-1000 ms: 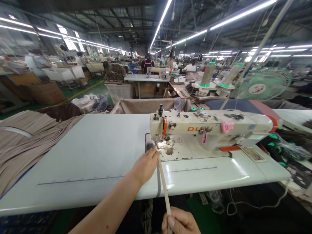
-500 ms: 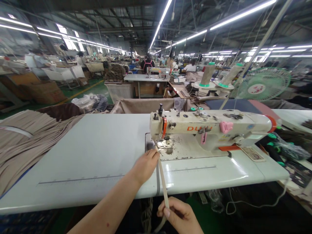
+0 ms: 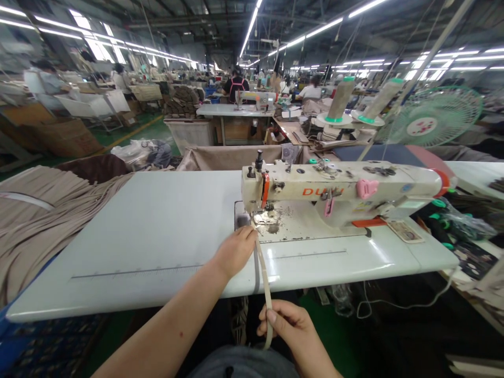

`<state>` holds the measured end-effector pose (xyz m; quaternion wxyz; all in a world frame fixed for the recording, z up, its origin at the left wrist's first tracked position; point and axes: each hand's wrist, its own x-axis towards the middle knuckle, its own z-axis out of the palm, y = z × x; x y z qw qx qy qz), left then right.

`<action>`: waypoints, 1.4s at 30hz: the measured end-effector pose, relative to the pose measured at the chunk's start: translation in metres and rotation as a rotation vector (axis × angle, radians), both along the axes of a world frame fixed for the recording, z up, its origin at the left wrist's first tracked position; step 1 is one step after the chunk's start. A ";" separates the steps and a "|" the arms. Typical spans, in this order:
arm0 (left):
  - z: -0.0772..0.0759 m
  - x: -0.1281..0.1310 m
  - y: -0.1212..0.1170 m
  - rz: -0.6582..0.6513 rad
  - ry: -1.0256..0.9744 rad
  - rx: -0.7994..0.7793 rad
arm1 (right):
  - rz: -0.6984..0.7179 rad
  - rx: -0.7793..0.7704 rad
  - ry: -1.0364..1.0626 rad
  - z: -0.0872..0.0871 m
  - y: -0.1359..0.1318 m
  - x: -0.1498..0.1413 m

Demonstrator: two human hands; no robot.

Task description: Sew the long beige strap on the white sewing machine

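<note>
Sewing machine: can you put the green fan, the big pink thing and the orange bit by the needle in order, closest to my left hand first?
From your left hand:
1. Orange bit: ahead, slightly right, at the sewing machine's needle end.
2. Big pink thing: farther right, on the machine.
3. Green fan: far right, behind the machine.

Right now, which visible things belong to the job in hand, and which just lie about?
In use: narrow beige strip, left hand touching it, right hand pinching it lower down; cream sewing machine with orange lettering.
Lying about: piled taupe fabric strips; crumpled whitish plastic.
</note>
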<state>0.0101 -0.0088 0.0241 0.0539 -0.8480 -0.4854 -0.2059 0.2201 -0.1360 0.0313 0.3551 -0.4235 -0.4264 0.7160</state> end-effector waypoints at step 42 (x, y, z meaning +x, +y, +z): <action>-0.014 -0.004 0.002 0.049 -0.167 -0.004 | 0.107 -0.046 -0.078 -0.015 0.011 -0.002</action>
